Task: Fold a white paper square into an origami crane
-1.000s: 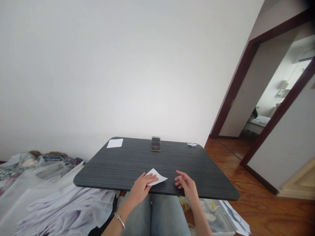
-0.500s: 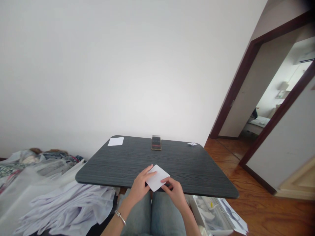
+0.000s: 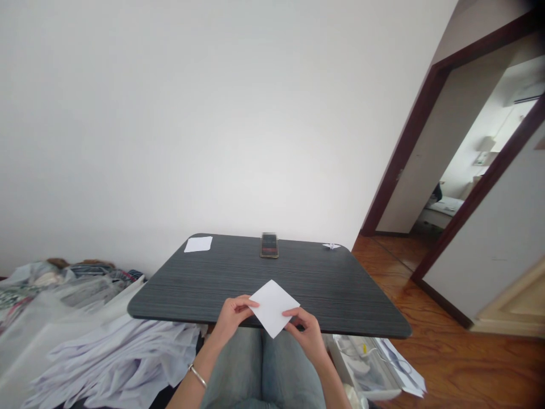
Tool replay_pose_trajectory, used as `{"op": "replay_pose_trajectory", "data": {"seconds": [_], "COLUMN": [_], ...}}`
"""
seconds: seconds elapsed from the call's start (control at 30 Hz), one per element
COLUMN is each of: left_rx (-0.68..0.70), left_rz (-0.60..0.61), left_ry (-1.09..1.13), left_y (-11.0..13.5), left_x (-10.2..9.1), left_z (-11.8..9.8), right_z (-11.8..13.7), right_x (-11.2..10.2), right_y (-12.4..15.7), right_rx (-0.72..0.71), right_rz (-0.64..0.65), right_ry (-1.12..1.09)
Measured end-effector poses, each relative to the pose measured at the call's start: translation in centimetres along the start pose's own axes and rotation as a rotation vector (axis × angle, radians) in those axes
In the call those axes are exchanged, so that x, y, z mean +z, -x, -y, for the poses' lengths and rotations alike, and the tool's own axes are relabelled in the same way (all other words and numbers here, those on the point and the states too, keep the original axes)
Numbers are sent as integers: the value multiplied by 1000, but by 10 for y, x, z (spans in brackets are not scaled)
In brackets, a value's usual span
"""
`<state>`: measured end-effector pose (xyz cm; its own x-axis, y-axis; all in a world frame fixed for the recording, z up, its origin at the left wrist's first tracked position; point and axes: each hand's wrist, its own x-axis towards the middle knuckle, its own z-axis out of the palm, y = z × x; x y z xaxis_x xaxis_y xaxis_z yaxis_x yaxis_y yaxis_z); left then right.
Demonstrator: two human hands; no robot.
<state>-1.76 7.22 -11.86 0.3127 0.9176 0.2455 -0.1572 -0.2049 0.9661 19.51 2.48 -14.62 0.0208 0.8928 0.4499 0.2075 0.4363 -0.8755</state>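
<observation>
A white square sheet of paper (image 3: pixel 273 307) is held up like a diamond just above the near edge of the dark wood-grain table (image 3: pixel 204 284). My left hand (image 3: pixel 232 317) pinches its left corner and my right hand (image 3: pixel 305 332) pinches its right corner. Both hands hover over my lap in blue jeans. A bracelet sits on my left wrist.
At the table's far edge lie a white paper sheet (image 3: pixel 198 243), a phone (image 3: pixel 269 245) and a small folded paper figure (image 3: pixel 331 246). Crumpled white cloth and plastic (image 3: pixel 93 346) pile up at left. A box with papers (image 3: pixel 374 372) sits on the wooden floor; a doorway opens at right.
The paper was lying on the table under my left hand; my right hand came over to it, and both hands have lifted it off the table and turned it upright.
</observation>
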Motion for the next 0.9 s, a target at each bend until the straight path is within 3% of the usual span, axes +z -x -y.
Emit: {"op": "replay_pose_trajectory", "data": {"seconds": [0.13, 0.3, 0.47, 0.67, 0.9], "left_rx": [15, 6, 7, 52, -22], "left_rz": [16, 79, 18, -17, -67], "left_ry": [-42, -68, -17, -22, 110], "left_y": [3, 4, 4, 11, 21], "left_x": [0, -1, 1, 7, 19], "left_z": [1, 7, 8, -3, -25], "right_z": [1, -3, 3, 16, 29], "right_x": [-3, -2, 2, 3, 2], "right_y": [-2, -1, 0, -1, 1], "right_rx": [-24, 20, 7, 3, 69], "right_rz": [30, 25, -12, 41, -39], "right_ry": [-120, -108, -217, -292, -290]}}
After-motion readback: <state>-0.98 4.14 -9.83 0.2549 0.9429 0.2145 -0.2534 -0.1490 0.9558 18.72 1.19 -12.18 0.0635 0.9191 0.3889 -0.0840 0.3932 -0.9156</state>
